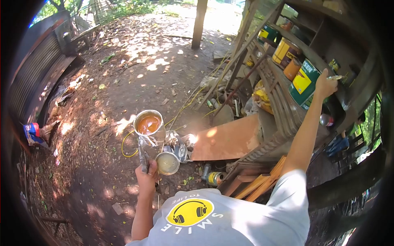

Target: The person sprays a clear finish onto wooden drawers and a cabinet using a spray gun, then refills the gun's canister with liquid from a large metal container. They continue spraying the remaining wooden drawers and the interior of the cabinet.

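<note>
My left hand (146,177) is low in front of my shirt, its fingers closed round a dark, slim handle (143,158). Right beside those fingers is a small round cup (168,163) with pale greyish contents. Just beyond it stands an open can (148,124) of orange-brown liquid, with silvery metal parts (177,146) to its right. My right hand (327,85) reaches up to the shelf, fingers closed, next to a green can with a yellow label (304,84). A small pale piece (336,77) shows at its fingertips; I cannot tell what it is.
More cans, including a yellow one (286,52) and an orange container (292,69), line the wooden shelf (316,30). A brown board (227,139) leans below, near wood strips (262,184). A yellow cord (188,104) crosses the leaf-strewn ground. A post (200,24) stands ahead.
</note>
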{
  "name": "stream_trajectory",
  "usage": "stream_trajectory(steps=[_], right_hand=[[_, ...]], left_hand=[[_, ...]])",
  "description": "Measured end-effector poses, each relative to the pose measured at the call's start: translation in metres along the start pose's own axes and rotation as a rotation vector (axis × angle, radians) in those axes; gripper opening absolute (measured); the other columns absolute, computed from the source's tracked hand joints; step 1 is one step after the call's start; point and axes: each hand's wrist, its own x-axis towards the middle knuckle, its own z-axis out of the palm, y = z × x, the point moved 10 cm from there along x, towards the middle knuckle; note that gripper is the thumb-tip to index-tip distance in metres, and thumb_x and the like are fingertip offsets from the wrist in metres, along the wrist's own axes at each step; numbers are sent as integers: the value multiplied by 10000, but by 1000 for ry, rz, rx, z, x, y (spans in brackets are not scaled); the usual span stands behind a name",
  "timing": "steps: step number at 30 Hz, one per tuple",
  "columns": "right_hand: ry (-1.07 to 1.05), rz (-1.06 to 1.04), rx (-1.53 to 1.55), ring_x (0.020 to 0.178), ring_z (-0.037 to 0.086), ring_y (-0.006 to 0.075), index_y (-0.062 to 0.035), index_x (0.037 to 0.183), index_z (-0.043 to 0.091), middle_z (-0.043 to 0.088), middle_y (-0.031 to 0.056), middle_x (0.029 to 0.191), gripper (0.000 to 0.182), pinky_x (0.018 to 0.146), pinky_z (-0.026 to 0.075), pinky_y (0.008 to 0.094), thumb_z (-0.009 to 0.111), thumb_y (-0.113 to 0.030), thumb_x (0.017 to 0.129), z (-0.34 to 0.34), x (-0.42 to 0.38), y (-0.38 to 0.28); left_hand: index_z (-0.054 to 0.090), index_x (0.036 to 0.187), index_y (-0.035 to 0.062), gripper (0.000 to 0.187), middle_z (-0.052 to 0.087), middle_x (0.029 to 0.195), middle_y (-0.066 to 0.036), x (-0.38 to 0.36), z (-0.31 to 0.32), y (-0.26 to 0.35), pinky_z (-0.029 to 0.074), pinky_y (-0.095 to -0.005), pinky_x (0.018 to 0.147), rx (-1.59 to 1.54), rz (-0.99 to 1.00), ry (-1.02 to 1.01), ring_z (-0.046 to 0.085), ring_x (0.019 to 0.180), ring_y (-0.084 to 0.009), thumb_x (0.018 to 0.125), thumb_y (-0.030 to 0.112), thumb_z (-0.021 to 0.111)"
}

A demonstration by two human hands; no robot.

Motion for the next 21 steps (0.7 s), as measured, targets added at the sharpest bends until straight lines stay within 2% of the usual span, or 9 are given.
stream_trajectory(steps=[2,3,6,8,10,13,15,20,21], right_hand=[[-306,-225,491,764,637,192,-2,890,687,680,62,807,293,758,481,306,635,-290,898,-14,-72,-60],[-673,-196,622,768,602,126,-3,882,680,660,30,821,227,730,473,290,618,-219,919,-22,-139,-102],[-1370,-47,967,740,616,117,-14,981,633,681,58,877,217,695,483,257,598,-226,952,-63,-362,-168],[-1954,68,818,747,638,133,17,1088,630,677,60,906,346,669,516,251,565,-303,974,-85,-534,-150],[-2121,757,764,719,642,142,26,1102,624,673,79,915,415,660,542,266,528,-361,987,-142,-638,-163],[-2125,993,777,470,474,57,-71,946,657,597,-16,688,430,366,310,222,475,-458,989,-180,-714,-189],[-2223,985,773,401,420,48,-81,941,659,592,-27,649,452,335,265,217,459,-484,988,-207,-750,-210],[-2583,1507,676,812,679,272,-43,1111,583,675,133,1025,449,561,563,423,436,-443,969,-279,-807,-276],[-2586,1574,620,863,671,300,-68,1129,587,674,136,1049,426,608,543,463,431,-421,948,-289,-819,-285]], left_hand=[[530,798,68,227,379,551,38,3,-18,0,235,-236,413,-15,7,-6,317,423,-58,893,230,658],[551,810,56,221,399,548,36,3,-26,1,255,-240,412,-30,8,-5,338,426,-60,892,228,665],[603,835,31,227,456,550,27,1,-55,3,310,-252,417,-18,21,25,399,445,-65,890,238,681],[623,837,28,250,489,564,17,-2,-82,6,341,-258,432,71,45,86,437,468,-70,888,265,684],[648,830,30,273,531,588,3,-10,-114,15,383,-273,462,275,71,164,489,508,-84,887,295,682],[654,844,15,299,563,606,-25,-19,-161,30,421,-324,514,356,171,211,515,544,-132,889,310,675],[651,860,2,327,590,633,-49,-34,-193,38,438,-343,554,377,202,278,524,580,-144,890,327,670],[656,896,-19,373,635,696,-89,-60,-276,49,455,-336,614,376,299,503,524,660,-109,900,354,655],[654,898,-30,372,637,698,-84,-69,-292,58,454,-325,615,449,259,577,517,678,-89,902,342,655]])
